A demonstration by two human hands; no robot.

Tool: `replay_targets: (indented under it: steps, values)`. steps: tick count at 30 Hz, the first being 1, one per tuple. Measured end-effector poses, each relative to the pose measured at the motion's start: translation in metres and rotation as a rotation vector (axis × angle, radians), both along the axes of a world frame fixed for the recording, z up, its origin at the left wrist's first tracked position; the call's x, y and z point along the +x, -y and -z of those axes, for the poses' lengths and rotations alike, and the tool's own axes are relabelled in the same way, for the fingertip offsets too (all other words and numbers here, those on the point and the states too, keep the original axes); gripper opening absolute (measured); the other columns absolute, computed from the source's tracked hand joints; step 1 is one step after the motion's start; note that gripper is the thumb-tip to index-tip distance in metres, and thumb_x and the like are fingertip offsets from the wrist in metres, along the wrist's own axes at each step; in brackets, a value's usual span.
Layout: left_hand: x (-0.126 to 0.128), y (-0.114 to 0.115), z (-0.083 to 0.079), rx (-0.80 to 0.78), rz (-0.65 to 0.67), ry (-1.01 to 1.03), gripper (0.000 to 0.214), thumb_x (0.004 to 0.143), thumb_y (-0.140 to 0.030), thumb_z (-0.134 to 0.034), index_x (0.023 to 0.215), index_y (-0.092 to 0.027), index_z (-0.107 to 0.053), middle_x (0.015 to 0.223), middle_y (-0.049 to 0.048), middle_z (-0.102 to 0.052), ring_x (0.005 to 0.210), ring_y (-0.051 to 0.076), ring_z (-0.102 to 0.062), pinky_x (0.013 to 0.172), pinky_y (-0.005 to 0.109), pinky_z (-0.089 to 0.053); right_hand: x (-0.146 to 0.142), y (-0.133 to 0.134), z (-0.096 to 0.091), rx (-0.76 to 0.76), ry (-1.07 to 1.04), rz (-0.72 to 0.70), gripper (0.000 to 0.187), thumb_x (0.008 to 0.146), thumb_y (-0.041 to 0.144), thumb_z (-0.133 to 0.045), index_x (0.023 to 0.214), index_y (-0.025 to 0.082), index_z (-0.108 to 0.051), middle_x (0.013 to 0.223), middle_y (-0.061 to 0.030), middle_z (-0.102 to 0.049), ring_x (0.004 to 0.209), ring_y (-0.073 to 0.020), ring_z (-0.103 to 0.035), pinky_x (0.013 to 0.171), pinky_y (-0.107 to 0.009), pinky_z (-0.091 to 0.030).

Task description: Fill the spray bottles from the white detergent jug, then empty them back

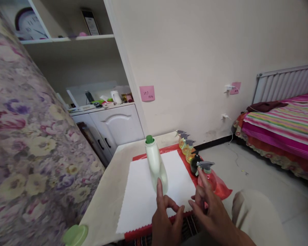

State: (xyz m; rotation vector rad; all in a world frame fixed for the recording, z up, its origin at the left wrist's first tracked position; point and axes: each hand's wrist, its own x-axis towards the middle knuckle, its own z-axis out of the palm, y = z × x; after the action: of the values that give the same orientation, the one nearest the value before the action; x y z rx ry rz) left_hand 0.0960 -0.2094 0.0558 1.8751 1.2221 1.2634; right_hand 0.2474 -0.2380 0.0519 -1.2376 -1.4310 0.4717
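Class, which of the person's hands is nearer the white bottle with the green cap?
Left. The left hand sits just below the white bottle, a raised finger at its base; the right hand is farther right, by the pink spray bottle.

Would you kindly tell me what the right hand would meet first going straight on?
Probably the pink plastic spray bottle with grey trigger, just beyond the right hand; depth unclear.
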Motion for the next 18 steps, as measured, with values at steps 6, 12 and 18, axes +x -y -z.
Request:
replay_targets:
  steps: [6, 12, 18]
  values:
    - [-0.0018, -0.0024, -0.0032, 0.023, -0.015, -0.086, 0.083, 0.087, -0.028, -0.052, 0.152, -0.017, -0.001, 0.068, -0.0071, -0.058, 0.060, 0.015, -0.059, 0.067, 0.029, -0.049, -0.0009, -0.0012, -0.0004, 0.012, 0.066, 0.001, 0.083, 0.089, 0.015, -0.045, 0.152, 0.025, 0.008, 0.065, 0.0075, -0.044, 0.055, -0.0140, -0.049, 0.062, -0.029, -0.050]
    - [-0.0020, -0.0058, -0.0058, 0.050, -0.017, -0.146, 0.082, 0.087, -0.024, -0.049, 0.152, -0.016, 0.000, 0.068, -0.0072, -0.053, 0.058, 0.013, -0.055, 0.062, 0.024, -0.048, 0.0027, -0.0026, -0.0037, 0.000, 0.092, 0.014, 0.084, 0.088, 0.014, -0.044, 0.152, 0.023, 0.011, 0.066, 0.0071, -0.045, 0.056, -0.0143, -0.050, 0.061, -0.028, -0.049]
    - [0.0011, -0.0094, -0.0028, 0.058, -0.053, -0.164, 0.081, 0.087, -0.023, -0.046, 0.152, -0.021, 0.001, 0.068, -0.0079, -0.050, 0.059, 0.013, -0.055, 0.065, 0.027, -0.048, 0.0071, -0.0036, -0.0057, -0.037, 0.110, 0.003, 0.084, 0.089, 0.015, -0.042, 0.151, 0.022, 0.014, 0.067, 0.0065, -0.046, 0.057, -0.0150, -0.050, 0.059, -0.028, -0.046]
